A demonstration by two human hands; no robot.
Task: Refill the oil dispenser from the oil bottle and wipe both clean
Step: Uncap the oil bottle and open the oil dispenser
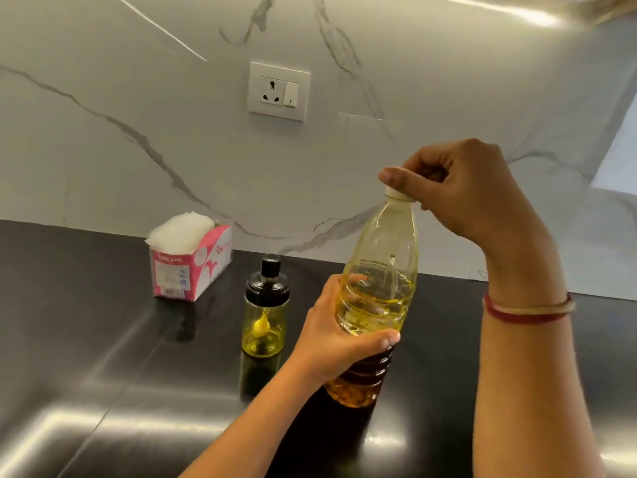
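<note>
Fingers, right: the fingers (396,177) of your right hand (465,198) are curled tight over the small white cap (400,194), thumb and forefinger pinching it from above.
Fingers, left: your left hand (331,336) is wrapped round the ribbed middle of the tall clear plastic oil bottle (382,257), with your thumb across the front.
Cap: on the bottle's neck; you cannot tell whether it is loose.
Oil bottle: upright, leaning slightly, its base down at the glossy black counter (103,374). Yellow oil fills the lower part; the shoulder is clear.
Dispenser: the small glass oil dispenser with black lid (263,319) stands upright on the counter just left of your left hand, apart from the bottle. A shallow layer of yellow oil lies at its bottom, and a yellow piece hangs inside under the lid.
Tissues: a pink and white cardboard box of white tissues (189,267) sits behind and left of the dispenser, near the wall.
Wall: white grey-veined marble backsplash (138,98) with a white socket plate (278,91).
Wrist: red and cream bangles (527,310) on your right wrist.
</note>
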